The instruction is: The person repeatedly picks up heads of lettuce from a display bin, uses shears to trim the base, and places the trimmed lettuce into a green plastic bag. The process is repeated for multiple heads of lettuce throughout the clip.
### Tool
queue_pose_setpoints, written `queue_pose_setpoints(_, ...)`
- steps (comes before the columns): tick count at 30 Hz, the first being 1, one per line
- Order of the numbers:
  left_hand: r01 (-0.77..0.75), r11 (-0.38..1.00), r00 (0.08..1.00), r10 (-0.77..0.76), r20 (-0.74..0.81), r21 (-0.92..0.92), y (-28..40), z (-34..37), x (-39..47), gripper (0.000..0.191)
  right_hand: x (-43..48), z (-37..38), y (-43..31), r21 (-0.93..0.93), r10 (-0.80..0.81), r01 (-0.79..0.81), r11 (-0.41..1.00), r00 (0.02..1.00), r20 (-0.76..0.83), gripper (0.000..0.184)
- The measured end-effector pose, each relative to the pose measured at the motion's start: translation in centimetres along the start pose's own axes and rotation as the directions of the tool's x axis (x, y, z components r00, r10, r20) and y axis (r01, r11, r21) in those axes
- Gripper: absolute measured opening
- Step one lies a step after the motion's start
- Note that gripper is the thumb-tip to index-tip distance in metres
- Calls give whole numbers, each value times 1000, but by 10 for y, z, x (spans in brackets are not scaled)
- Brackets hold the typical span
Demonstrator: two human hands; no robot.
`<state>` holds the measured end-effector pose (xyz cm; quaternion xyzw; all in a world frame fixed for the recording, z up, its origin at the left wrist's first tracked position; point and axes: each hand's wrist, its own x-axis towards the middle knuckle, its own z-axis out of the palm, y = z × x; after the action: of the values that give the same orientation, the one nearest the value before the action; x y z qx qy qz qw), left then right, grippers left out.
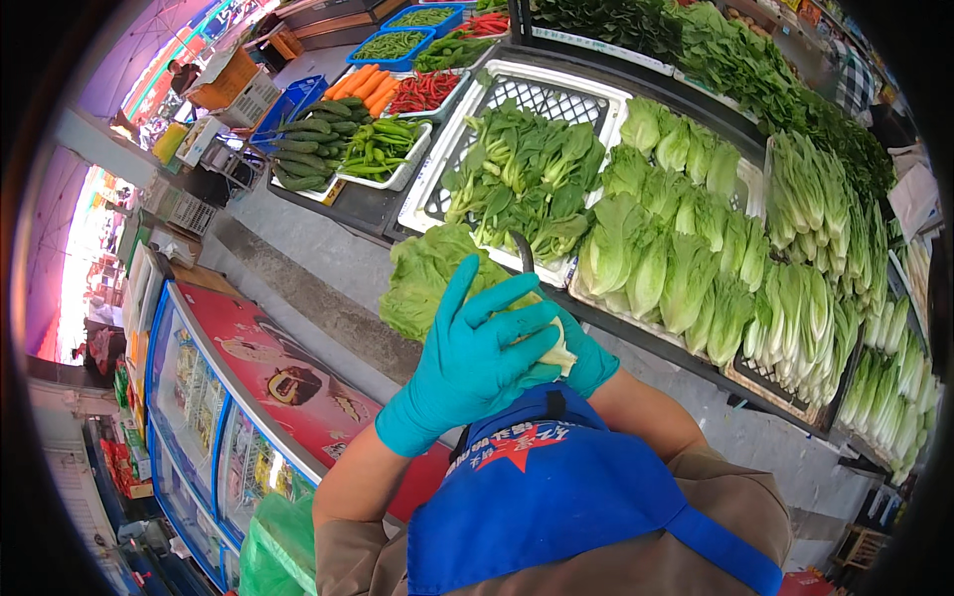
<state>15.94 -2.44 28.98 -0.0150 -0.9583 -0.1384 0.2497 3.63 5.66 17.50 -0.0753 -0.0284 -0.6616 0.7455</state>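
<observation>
Before my chest I hold a head of green leaf lettuce (425, 279) between both hands, its leaves to the left and its pale cut stem (559, 354) towards my apron. My left hand (488, 339), in a teal glove, lies across the near side with its fingers spread. Behind the stem is my right hand (592, 361), gloved alike and partly hidden by the lettuce and the left hand. A dark curved thing (525, 253) sticks up just beyond my left fingers; I cannot tell what it is or whether a hand holds it.
Beyond my hands, a white crate (428, 190) holds leafy greens (529, 160). Rows of romaine-like lettuce (671, 283) stand to its right. Cucumbers (309, 145), green peppers (380, 145) and carrots (365, 83) lie further left. A glass-topped freezer (246, 417) and a green plastic bag (279, 540) are at my left.
</observation>
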Motion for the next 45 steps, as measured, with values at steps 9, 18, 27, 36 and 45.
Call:
queue_pose_setpoints(9,23,606,281,-767,-577,-795,-37,-69,-22,52,-22,-18,-5,-132,-82,59,989,982,-170,48)
queue_pose_setpoints(18,634,348,344,-927,-151,-691,-87,84,-73,45,-58,-28,-44,-581,-378,152,800,879,-291,48)
queue_pose_setpoints(27,-150,-575,551,-724,415,-804,-52,110,-100,82,-13,35,0,-998,-449,57,-25,891,62,33)
queue_pose_setpoints(36,-499,-681,591,-720,364,-535,-74,114,-140,64,-3,22,17,-981,-560,-167,101,805,-194,61)
queue_pose_setpoints(45,-23,-540,563,-702,435,-841,-50,128,-109,70,-9,-12,13,-965,-639,-229,-126,763,-97,66)
